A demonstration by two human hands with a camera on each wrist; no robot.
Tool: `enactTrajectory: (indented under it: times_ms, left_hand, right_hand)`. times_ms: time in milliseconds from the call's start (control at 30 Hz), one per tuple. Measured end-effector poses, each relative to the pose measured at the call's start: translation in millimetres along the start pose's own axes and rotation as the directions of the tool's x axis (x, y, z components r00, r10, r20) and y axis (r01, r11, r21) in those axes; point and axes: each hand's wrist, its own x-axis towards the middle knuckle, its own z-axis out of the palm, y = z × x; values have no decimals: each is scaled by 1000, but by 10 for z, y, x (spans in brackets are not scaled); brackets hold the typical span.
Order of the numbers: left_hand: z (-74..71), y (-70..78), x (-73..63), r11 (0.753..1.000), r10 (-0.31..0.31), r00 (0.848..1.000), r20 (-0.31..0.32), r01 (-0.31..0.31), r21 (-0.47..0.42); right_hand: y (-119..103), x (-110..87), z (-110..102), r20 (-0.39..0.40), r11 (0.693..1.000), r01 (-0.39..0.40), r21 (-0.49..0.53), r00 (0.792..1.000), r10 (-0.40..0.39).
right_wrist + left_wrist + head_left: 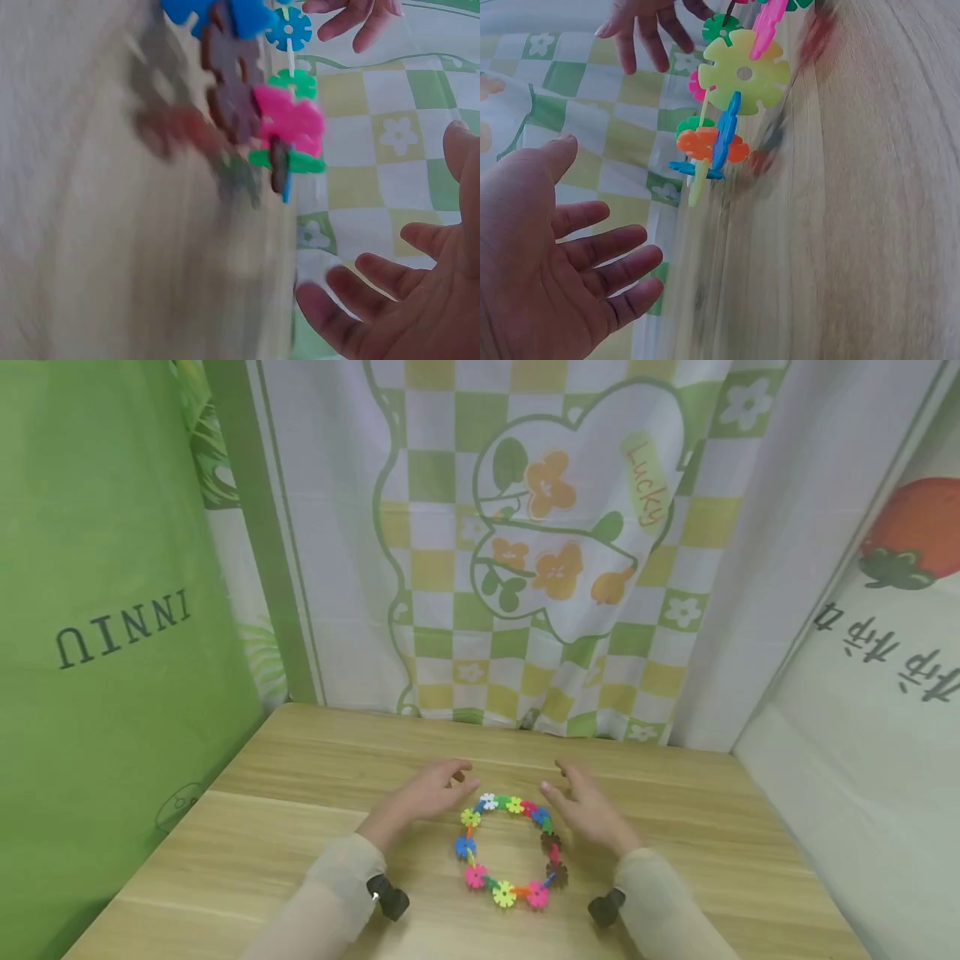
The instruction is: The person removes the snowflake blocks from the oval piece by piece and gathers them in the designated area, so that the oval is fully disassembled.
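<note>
- The ring of slotted flower-shaped plastic discs (504,895) lies on the table (757,868), its links seemingly kept together by the slots pushed into one another.
- The left hand (427,792) hovers beside the ring's far left, its grip empty, fingers loosely spread.
- The right hand (594,814) mirrors it at the ring's far right, fingers parted around nothing; both probably stand clear so the ring rests unsupported.
- Beyond the ring hangs a checked curtain (431,568).
- Several discs on the ring's right side turn edge-on, making a count uncertain; both wrist views cut the ring off at the top, and the right one blurs it.
</note>
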Motion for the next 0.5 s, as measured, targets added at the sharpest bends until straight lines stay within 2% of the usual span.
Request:
enactTrajectory:
  times_ms: [133, 333, 433, 500]
  left_hand:
    - [36, -2, 10, 1000, -16, 1000, 9, 16, -7]
    - [86, -36, 18, 999, -36, 999, 35, 37, -16]
    - [113, -66, 10, 997, -61, 996, 60, 64, -42]
    - [125, -79, 4, 993, -74, 994, 82, 81, -90]
  right_hand:
    - [17, -9, 81, 55, 986, -96, 136, 995, 89]
    - [57, -5, 170, 81, 949, -197, 248, 980, 182]
    - [60, -2, 214, 104, 901, -240, 361, 971, 217]
    - [58, 10, 247, 104, 890, -237, 389, 971, 214]
